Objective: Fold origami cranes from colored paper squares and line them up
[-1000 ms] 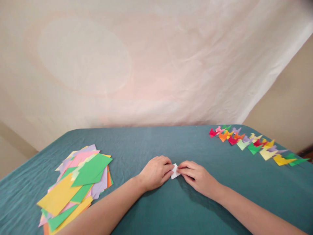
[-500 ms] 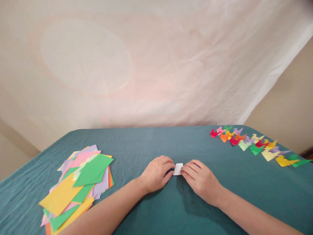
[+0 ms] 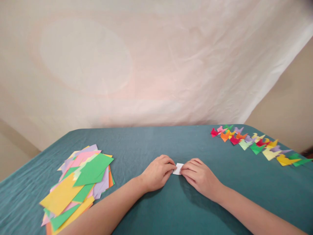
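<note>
A small folded piece of white paper is at the middle of the table, between my two hands. My left hand pinches its left edge between thumb and fingers. On the other side, my right hand grips the right edge with its fingertips. Parts of the paper's sides are hidden under the fingers, so its full folded shape does not show.
To the left lies a loose pile of coloured paper sheets, green, yellow, purple, pink and orange. Several folded paper birds stand in rows at the back right. A teal cloth covers the table, and a pale sheet hangs behind it.
The fingers of both hands have shifted slightly on the white paper, and its visible outline looks a little more slanted. The pile and the birds stay as they were.
</note>
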A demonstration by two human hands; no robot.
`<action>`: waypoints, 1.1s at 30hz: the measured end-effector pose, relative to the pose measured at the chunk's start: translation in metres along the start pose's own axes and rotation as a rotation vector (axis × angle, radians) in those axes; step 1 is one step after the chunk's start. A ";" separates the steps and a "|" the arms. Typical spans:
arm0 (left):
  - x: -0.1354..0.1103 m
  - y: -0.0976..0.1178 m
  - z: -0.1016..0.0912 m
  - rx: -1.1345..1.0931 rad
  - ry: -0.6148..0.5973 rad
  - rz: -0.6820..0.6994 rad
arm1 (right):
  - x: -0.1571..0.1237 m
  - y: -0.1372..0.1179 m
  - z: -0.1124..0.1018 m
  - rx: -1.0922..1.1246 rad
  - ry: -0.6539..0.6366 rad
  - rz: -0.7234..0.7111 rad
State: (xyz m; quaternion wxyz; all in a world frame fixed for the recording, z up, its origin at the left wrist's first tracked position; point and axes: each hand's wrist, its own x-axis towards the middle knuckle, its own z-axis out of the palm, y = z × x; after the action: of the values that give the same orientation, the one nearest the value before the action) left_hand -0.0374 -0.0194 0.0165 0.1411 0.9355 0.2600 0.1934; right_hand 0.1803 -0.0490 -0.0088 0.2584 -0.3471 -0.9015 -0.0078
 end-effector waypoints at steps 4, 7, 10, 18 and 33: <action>0.000 0.002 -0.002 -0.030 -0.002 -0.012 | 0.001 0.005 0.000 0.092 -0.033 0.048; 0.000 0.002 -0.002 -0.042 -0.001 -0.020 | 0.002 0.008 -0.001 0.174 -0.049 0.086; 0.000 0.002 -0.002 -0.050 0.005 -0.028 | 0.003 0.010 -0.002 0.261 -0.056 0.119; 0.000 0.006 0.000 -0.061 0.026 -0.078 | 0.011 0.013 -0.005 0.436 -0.093 0.222; 0.001 -0.001 0.011 -0.069 0.051 -0.133 | 0.013 0.011 0.001 0.499 -0.063 0.438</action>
State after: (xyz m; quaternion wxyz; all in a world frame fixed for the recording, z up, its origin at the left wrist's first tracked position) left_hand -0.0324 -0.0203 0.0070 0.1791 0.9056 0.3181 0.2161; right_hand 0.1787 -0.0329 -0.0054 0.3030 -0.4588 -0.7871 0.2797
